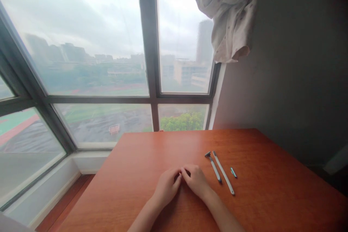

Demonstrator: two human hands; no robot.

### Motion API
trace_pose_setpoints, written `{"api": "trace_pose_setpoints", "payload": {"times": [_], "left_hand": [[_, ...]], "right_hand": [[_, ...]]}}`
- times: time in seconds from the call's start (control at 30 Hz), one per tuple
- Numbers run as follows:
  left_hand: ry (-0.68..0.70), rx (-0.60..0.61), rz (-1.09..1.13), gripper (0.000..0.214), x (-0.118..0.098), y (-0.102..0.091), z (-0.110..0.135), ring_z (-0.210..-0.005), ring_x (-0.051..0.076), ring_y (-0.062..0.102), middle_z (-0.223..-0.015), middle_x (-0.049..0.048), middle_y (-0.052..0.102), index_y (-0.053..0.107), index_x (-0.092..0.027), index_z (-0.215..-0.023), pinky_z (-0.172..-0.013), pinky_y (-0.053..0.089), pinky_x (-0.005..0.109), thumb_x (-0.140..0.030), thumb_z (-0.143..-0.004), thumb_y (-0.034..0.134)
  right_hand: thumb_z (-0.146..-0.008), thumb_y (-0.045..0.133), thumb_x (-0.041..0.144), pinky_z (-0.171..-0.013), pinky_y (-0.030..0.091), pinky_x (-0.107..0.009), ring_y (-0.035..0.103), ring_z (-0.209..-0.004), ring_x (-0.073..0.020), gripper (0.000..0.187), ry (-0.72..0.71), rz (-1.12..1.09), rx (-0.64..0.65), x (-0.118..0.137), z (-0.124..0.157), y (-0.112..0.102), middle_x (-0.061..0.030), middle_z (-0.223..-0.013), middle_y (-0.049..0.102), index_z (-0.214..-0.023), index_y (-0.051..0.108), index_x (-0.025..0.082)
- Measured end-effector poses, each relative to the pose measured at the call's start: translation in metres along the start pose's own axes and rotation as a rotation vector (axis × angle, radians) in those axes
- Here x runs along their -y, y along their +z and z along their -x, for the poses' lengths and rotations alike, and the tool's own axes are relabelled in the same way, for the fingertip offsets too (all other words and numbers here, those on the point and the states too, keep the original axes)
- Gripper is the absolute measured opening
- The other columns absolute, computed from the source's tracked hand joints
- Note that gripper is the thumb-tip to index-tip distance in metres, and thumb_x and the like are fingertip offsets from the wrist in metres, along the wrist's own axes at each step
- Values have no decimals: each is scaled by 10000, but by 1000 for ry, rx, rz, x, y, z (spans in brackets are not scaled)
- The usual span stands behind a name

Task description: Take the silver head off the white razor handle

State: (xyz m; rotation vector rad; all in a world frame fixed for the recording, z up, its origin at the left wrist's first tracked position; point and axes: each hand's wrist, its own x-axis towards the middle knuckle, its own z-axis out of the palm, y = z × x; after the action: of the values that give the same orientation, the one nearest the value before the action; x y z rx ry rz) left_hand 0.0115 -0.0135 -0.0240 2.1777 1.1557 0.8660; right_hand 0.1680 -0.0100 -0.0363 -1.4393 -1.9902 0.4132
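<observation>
My left hand [168,184] and my right hand [196,180] meet at their fingertips above the table. Both are closed, with the fingers curled in and the thumbs bent towards each other. Whatever may be pinched between the fingertips is hidden or too small to name. Just right of my right hand lies a razor [215,168] with a grey handle, its dark head pointing away from me. A long white toothbrush [223,173] rests beside it at nearly the same slant. Further right is a small teal and white piece [233,172], its kind unclear.
The reddish-brown wooden table [146,152] reaches to the window frame [154,99] at the back. A pale curtain [231,14] hangs bunched at the upper right, before a dark wall [285,79]. Beyond the table's left edge, wooden floor [65,203] shows.
</observation>
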Motion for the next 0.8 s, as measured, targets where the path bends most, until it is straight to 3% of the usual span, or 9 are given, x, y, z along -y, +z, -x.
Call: {"api": "trace_pose_setpoints", "payload": {"times": [0.2,0.8], "left_hand": [[-22,-27,-8,211,3,-1,-2,-789,212,628,-854,69,708,667,-180,-858,-738,470,281,-170,-855,456],[-8,-33,5,219,3,-2,-2,-824,212,641,-893,72,718,668,-188,-865,-747,481,277,-201,-873,449]], "right_hand": [[-915,445,241,-598,317,-220,583,-653,-140,312,8,20,4,0,0,1,-34,-714,694,-699,664,185],[-929,432,277,-611,319,-228,575,-661,-146,346,28,16,-1,-1,0,3,-46,-709,689,-681,652,180]]}}
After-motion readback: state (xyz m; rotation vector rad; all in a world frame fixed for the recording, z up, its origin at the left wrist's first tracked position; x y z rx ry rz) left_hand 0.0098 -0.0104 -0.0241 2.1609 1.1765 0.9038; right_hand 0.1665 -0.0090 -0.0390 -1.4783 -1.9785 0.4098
